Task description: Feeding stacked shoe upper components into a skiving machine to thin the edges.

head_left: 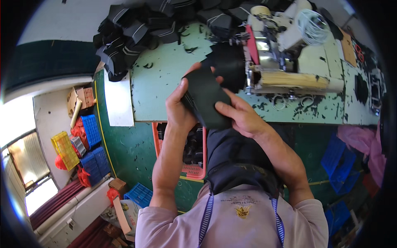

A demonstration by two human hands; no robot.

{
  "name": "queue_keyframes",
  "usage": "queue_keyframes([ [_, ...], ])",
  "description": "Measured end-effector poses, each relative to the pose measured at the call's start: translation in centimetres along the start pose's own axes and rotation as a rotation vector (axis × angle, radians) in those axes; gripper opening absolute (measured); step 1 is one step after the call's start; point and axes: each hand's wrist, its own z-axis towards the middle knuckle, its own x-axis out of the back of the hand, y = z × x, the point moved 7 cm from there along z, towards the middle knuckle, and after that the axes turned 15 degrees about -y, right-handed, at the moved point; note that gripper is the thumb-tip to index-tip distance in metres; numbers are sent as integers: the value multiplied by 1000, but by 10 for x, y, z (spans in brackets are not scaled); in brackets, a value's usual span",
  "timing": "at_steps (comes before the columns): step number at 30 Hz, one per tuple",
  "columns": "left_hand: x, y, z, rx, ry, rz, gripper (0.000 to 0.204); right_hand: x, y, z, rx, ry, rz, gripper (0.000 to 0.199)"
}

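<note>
Both my hands hold a stack of dark, flat cut pieces (206, 97) up above the front of the pale green table; whether they are leather or cloth I cannot tell. My left hand (178, 108) grips the stack's left side, thumb along its edge and fingertips showing past the far end. My right hand (242, 115) has its thumb pressed on the top face near the lower right, its other fingers mostly hidden beneath. Just beyond the stack, more dark pieces (232, 66) lie on the table beside a white machine (285, 45) with a roller-like front bar.
Tied bundles of dark pieces (134, 31) heap along the table's (159, 93) back left. Dark scraps litter the top. A pink crate (193, 171) with dark pieces stands below the front edge. Blue crates (94, 165) and a yellow crate (63, 149) stand at left. Coiled pale tubing (313, 27) tops the machine.
</note>
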Motion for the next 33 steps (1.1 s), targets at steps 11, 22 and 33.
queue_keyframes([
  [11,-70,-66,71,682,-189,565,48,63,-43,-94,-19,237,-38,44],
  [22,-91,-72,134,650,-226,1666,40,86,-58,-108,157,424,165,36],
  [33,-94,-85,146,684,-180,1649,38,98,-66,-116,190,564,150,28],
])
